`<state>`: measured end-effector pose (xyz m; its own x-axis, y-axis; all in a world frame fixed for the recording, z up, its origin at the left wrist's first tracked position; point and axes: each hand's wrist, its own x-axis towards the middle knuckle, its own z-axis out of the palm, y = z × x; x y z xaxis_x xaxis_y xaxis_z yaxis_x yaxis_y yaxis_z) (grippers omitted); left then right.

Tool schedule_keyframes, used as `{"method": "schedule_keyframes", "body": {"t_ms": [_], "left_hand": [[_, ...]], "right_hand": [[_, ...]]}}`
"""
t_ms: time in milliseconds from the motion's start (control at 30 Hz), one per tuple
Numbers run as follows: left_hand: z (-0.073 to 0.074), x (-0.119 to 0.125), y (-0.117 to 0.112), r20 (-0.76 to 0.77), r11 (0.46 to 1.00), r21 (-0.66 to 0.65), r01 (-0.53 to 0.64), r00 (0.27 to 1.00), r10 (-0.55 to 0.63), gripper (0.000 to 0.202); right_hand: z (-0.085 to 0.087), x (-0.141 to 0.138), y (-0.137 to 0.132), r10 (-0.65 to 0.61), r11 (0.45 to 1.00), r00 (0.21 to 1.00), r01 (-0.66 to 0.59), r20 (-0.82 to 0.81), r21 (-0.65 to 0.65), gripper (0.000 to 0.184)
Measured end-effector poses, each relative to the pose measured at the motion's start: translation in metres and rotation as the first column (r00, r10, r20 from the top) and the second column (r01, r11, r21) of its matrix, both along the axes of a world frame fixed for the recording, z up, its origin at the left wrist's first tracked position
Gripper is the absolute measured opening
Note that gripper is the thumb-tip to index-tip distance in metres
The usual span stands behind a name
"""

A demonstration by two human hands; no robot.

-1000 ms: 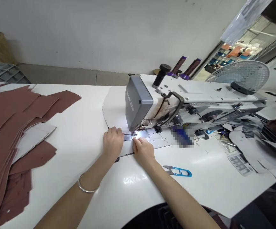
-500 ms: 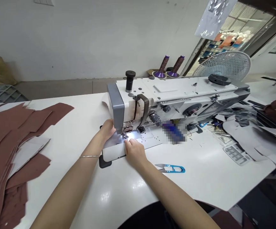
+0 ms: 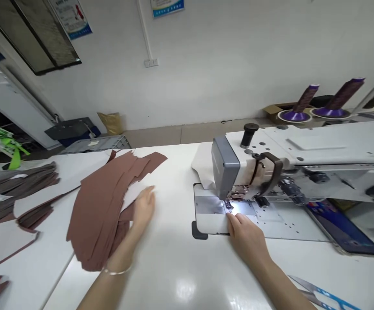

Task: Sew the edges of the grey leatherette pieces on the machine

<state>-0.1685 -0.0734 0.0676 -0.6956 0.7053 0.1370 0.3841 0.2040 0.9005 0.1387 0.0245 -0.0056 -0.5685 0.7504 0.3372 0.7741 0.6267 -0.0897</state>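
My left hand (image 3: 144, 207), a little blurred, is beside the stack of brown cut pieces (image 3: 99, 206), close to a pale piece (image 3: 131, 193) at its right edge. Its fingers look loosely apart, with nothing visible in them. At the sewing machine (image 3: 227, 168), my right hand (image 3: 246, 232) rests at the front of the lit needle plate (image 3: 211, 221). Its thumb and fingertips are pressed together just below the presser foot (image 3: 228, 204); whatever they hold is hidden. A pale sheet (image 3: 202, 165) lies behind the machine head.
Blue-handled thread snips (image 3: 325, 297) lie at the front right. A phone (image 3: 346, 230) sits under the machine arm. Two thread cones (image 3: 306, 100) stand behind. More cut pieces (image 3: 22, 211) cover the left side, and a grey crate (image 3: 99, 144) is beyond the table.
My left hand has left the machine head and moved left to the brown stack. The view has turned left. My right hand stays at the needle plate.
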Motion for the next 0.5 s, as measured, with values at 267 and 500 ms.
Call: {"method": "schedule_keyframes", "body": {"t_ms": [267, 500], "left_hand": [[0.012, -0.116, -0.100, -0.577, 0.833, -0.399, -0.383, 0.811, 0.096, 0.038], [0.079, -0.147, -0.084, -0.377, 0.866, -0.270, -0.421, 0.874, 0.307, 0.027]], "right_hand": [[-0.001, -0.002, 0.001, -0.012, 1.000, 1.000, 0.012, 0.008, 0.010, 0.023], [0.000, -0.001, -0.003, 0.012, 1.000, 0.997, -0.010, -0.075, 0.022, 0.027]]}}
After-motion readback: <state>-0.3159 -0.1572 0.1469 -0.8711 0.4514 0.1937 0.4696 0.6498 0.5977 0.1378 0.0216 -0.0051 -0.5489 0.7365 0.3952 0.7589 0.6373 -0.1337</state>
